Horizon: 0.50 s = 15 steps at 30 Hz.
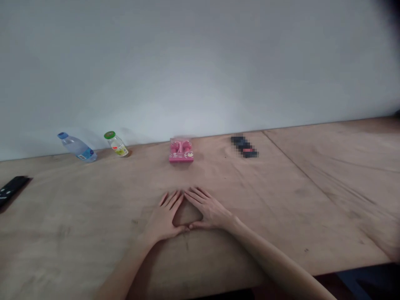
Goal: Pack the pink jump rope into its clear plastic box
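My left hand [164, 217] lies flat on the wooden table [93, 233], fingers stretched out and nothing in it. Mirroring it, my right hand [210, 209] also rests palm down and open. The thumbs and index fingertips meet or nearly meet, framing a triangle of bare wood. Beyond the fingertips stands a pink box [181, 157] with a clear front, showing pink items that look like earphones. Back left are a clear plastic bottle [78, 148] with a blue cap and a glass jar [117, 145] with a green lid, both upright.
A black remote control [13, 189] lies at the far left edge. Toward the back right is a dark, pixelated object [244, 146] with a red patch. A pale wall [200, 66] rises behind the table. A seam runs across the wood at the right.
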{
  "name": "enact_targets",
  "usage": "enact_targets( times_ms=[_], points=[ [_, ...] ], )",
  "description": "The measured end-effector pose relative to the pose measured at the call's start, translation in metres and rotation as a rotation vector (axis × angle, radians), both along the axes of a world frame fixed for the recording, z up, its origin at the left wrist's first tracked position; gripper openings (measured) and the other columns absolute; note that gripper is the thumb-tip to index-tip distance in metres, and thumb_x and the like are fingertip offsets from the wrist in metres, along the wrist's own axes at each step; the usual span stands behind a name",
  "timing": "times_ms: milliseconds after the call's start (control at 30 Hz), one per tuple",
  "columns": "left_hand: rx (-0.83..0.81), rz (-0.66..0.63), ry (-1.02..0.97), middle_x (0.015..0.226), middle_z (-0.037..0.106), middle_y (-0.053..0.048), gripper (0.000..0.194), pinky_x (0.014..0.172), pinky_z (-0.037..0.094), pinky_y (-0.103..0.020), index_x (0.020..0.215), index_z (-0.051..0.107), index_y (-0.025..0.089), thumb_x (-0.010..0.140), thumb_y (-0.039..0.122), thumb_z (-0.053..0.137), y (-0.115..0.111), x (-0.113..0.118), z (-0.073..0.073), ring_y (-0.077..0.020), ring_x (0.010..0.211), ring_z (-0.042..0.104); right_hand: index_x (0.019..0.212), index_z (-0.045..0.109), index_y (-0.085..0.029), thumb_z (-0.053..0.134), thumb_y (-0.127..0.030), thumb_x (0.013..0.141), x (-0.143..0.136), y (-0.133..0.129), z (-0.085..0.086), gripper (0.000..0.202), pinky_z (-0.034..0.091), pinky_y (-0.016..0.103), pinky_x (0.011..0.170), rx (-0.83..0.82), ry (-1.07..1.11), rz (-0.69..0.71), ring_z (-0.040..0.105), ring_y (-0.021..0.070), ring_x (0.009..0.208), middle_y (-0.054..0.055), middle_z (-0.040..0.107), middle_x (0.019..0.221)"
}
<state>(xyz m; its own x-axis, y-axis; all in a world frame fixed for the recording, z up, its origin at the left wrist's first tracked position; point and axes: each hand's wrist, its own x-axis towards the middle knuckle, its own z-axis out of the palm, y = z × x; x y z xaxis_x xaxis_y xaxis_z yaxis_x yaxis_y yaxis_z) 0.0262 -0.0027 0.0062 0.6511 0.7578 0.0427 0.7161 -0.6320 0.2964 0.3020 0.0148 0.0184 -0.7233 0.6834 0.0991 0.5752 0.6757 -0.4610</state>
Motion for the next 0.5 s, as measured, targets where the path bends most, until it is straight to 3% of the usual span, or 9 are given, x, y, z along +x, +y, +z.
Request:
enact_targets(
  times_ms=[200,367,500],
  points=[
    [0.004,0.025,0.02,0.182,0.027,-0.014,0.124,0.139,0.018,-0.057,0.178,0.011,0.021,0.087,0.096,0.051,-0.0026,0.0033,-0.0032,-0.0329,0.168,0.031,0.177,0.02,-0.016,0.069,-0.088,0.085,-0.0023,-0.0008,0.0038,0.127,0.02,0.06,0.139,-0.011,-0.027,0.047,0.031,0.0383,0.166,0.018,0.035,0.178],
    [-0.029,0.031,-0.005,0.182,0.026,-0.013,0.124,0.14,0.014,-0.057,0.178,0.014,0.023,0.085,0.096,0.054,-0.0015,0.0048,-0.0037,-0.0341,0.168,0.03,0.178,0.018,-0.02,0.069,-0.088,0.086,-0.0036,-0.0023,0.0021,0.125,0.019,0.059,0.139,0.009,-0.015,0.025,0.032,0.0388,0.166,0.016,0.035,0.178],
    [-0.049,0.035,-0.025,0.182,0.028,-0.013,0.125,0.14,0.011,-0.056,0.178,0.014,0.026,0.084,0.096,0.056,-0.0007,0.0054,-0.0038,-0.035,0.168,0.03,0.177,0.019,-0.016,0.069,-0.087,0.087,-0.0045,-0.0028,0.0008,0.126,0.02,0.059,0.139,0.008,-0.011,0.026,0.031,0.0386,0.166,0.018,0.033,0.178]
  ],
)
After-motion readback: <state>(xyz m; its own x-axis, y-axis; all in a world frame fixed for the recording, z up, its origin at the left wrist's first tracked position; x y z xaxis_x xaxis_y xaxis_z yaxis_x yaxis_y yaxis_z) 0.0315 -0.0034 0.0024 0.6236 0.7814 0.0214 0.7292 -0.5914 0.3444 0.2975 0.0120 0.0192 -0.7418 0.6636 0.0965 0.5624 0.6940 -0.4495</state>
